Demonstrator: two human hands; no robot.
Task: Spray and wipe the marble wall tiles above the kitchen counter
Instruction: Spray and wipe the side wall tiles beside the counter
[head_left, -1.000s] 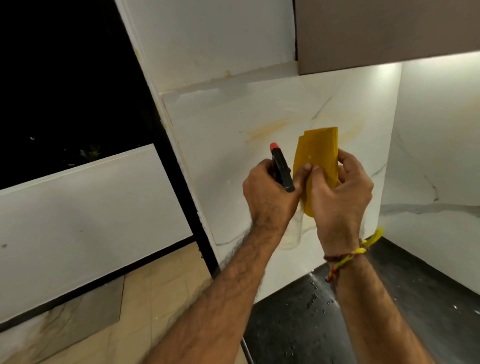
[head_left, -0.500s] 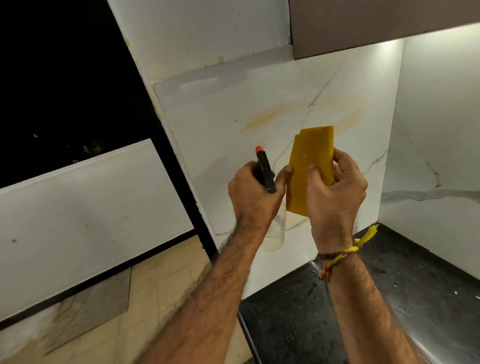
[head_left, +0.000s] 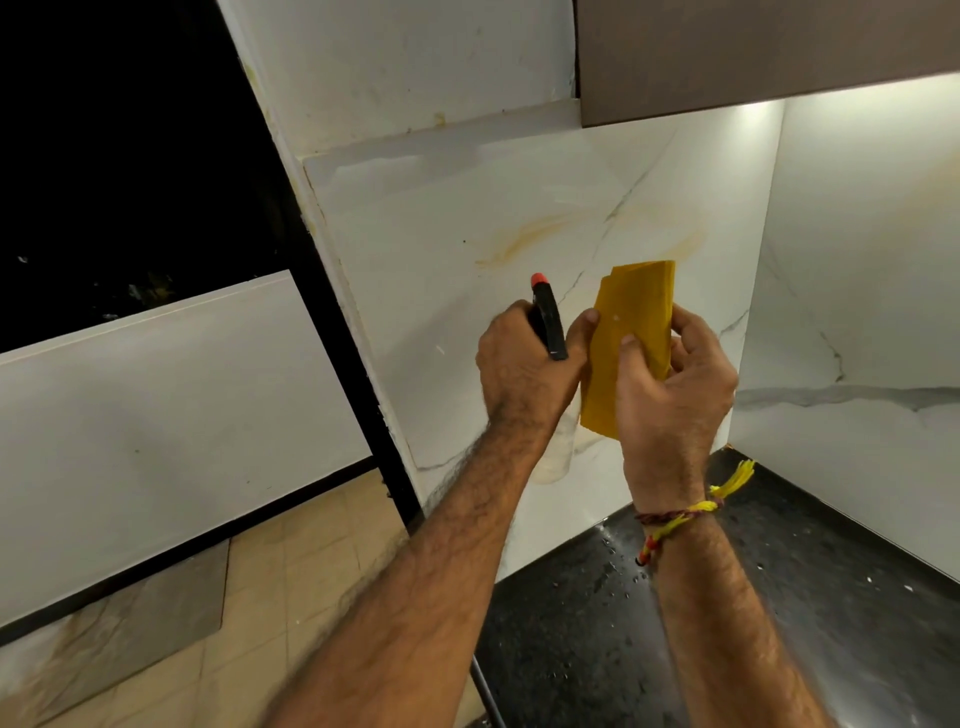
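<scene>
My left hand (head_left: 524, 369) grips a clear spray bottle (head_left: 558, 447) with a black head and red nozzle (head_left: 539, 281), pointed up toward the white marble wall tile (head_left: 467, 218). My right hand (head_left: 670, 384) holds a folded yellow cloth (head_left: 631, 338) upright just in front of the tile; the left thumb touches the cloth's left edge. The tile carries yellowish streaks (head_left: 524, 241) and thin grey veins above the hands. The bottle's body is mostly hidden behind my left wrist.
A black stone counter (head_left: 779, 597) with water drops lies below, meeting a second marble wall (head_left: 857, 291) at the right. A brown cabinet (head_left: 753, 52) hangs overhead. To the left are a dark opening, a black frame (head_left: 358, 374) and beige floor tiles (head_left: 311, 561).
Both hands have drifted slightly left and lower against the tile, then come back together; the left thumb now touches the cloth again. Grips on bottle and cloth are unchanged.
</scene>
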